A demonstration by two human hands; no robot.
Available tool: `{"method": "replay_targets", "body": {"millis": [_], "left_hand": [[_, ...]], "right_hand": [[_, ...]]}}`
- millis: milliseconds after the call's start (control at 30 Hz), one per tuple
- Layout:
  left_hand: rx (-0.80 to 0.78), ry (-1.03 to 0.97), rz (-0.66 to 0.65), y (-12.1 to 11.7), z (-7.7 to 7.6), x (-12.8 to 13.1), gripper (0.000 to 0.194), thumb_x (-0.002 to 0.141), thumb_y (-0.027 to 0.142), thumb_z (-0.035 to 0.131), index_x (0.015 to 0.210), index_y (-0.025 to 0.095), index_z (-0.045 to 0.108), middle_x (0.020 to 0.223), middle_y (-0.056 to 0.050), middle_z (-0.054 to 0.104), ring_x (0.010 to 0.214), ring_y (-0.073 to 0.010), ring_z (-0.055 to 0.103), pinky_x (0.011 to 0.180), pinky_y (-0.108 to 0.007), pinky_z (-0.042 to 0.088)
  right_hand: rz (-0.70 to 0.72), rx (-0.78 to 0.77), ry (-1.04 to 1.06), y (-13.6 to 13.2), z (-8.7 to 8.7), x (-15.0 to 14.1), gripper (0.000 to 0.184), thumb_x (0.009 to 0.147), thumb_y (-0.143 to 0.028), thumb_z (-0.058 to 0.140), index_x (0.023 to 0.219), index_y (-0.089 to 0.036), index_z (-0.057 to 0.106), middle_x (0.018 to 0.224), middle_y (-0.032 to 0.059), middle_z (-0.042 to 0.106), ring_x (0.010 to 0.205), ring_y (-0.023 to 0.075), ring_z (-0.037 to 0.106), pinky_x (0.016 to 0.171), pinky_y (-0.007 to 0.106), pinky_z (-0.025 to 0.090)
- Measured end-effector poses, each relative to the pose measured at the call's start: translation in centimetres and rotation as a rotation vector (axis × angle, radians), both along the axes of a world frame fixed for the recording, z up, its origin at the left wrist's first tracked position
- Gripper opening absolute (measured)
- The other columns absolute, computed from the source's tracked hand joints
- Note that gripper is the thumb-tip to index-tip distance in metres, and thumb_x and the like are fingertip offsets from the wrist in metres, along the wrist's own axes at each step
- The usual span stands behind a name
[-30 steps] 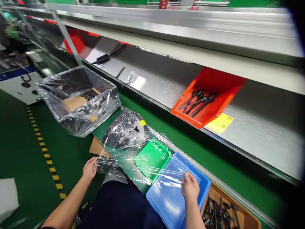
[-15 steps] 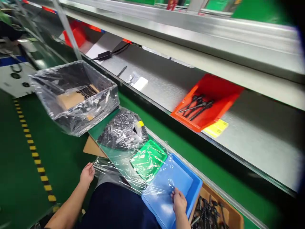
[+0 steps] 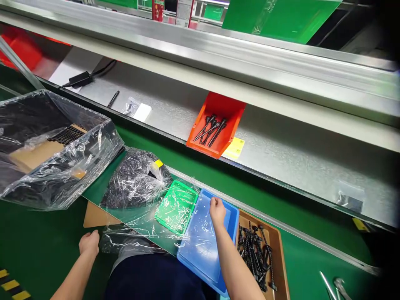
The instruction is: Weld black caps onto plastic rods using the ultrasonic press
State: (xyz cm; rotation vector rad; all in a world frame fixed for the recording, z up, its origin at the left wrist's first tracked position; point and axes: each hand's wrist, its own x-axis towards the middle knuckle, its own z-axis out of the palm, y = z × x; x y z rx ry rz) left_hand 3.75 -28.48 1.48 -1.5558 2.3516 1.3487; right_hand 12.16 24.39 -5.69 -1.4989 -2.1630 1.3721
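A sheet of clear plastic film (image 3: 137, 237) stretches across my lap and over the bench between my two hands. At its left end, beside the bench edge, my left hand (image 3: 89, 242) is closed on the film. My right hand (image 3: 218, 211) pinches its other end above the blue tray (image 3: 203, 246). Beneath the film lies a small green tray (image 3: 177, 206). Left of that tray rests a tied clear bag of dark small parts (image 3: 134, 179) with a yellow label. A tan bin (image 3: 278, 254) of black, screw-like threaded parts (image 3: 254, 254) stands right of the blue tray.
A plastic-lined crate (image 3: 103, 137) holding cardboard and dark rods stands at left. On the metal shelf (image 3: 296, 166) sit a red bin (image 3: 225, 112) with several threaded parts, a black pen (image 3: 113, 98) and a white block (image 3: 143, 112). Metal tools (image 3: 340, 287) lie at lower right.
The view has swung right. My right hand has moved up to the far side of the blue tray, and my left hand still holds the film at the left.
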Motion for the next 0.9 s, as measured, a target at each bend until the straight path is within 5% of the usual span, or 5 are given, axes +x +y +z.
{"method": "replay_targets", "body": {"millis": [167,333,467,633,900], "left_hand": [[-0.237,0.059,-0.394,3.2,2.3,-6.3,0.053,0.076,0.040,0.063,0.125,0.022,0.055,0.134,-0.011,0.055,0.123,-0.0320,0.049,0.107,-0.042,0.035],[-0.443,0.085,-0.819,7.3,4.7,-13.9,0.071,0.081,0.058,0.050,0.137,0.014,0.044,0.134,-0.017,0.054,0.102,-0.0322,0.060,0.093,-0.041,0.043],[-0.322,0.048,-0.994,8.4,4.9,-17.5,0.058,0.071,0.059,0.061,0.110,0.016,0.064,0.094,-0.012,0.071,0.084,-0.0285,0.064,0.074,-0.033,0.046],[-0.253,0.121,-0.978,7.6,4.1,-18.0,0.045,0.071,0.061,0.057,0.079,0.017,0.066,0.060,-0.003,0.061,0.058,-0.0206,0.058,0.055,-0.027,0.042],[-0.264,0.267,-0.759,7.4,6.2,-20.0,0.036,0.079,0.055,0.049,0.080,0.019,0.055,0.057,0.002,0.052,0.047,-0.0140,0.047,0.045,-0.024,0.039]], "right_hand": [[0.150,-0.017,-0.022,1.9,-0.1,-9.8,0.041,0.083,-0.039,0.046,0.112,-0.013,0.061,0.107,0.0141,0.068,0.106,0.0290,0.059,0.092,0.036,0.039],[0.213,-0.154,-0.065,3.2,-2.0,-15.3,0.026,0.076,-0.035,0.061,0.092,-0.015,0.066,0.099,0.0156,0.070,0.105,0.0296,0.061,0.089,0.036,0.043],[0.248,-0.331,-0.047,2.5,-3.4,-16.5,0.024,0.067,-0.040,0.073,0.065,-0.019,0.061,0.064,0.0090,0.067,0.076,0.0267,0.067,0.063,0.032,0.049],[0.226,-0.508,0.101,1.6,-3.5,-15.8,0.041,0.058,-0.049,0.079,0.056,-0.021,0.049,0.041,-0.0034,0.047,0.039,0.0139,0.050,0.039,0.024,0.038],[0.043,-0.392,0.432,5.3,-0.7,-14.3,0.053,0.058,-0.066,0.073,0.070,-0.020,0.052,0.047,-0.0072,0.045,0.038,0.0073,0.036,0.037,0.021,0.031]]}}
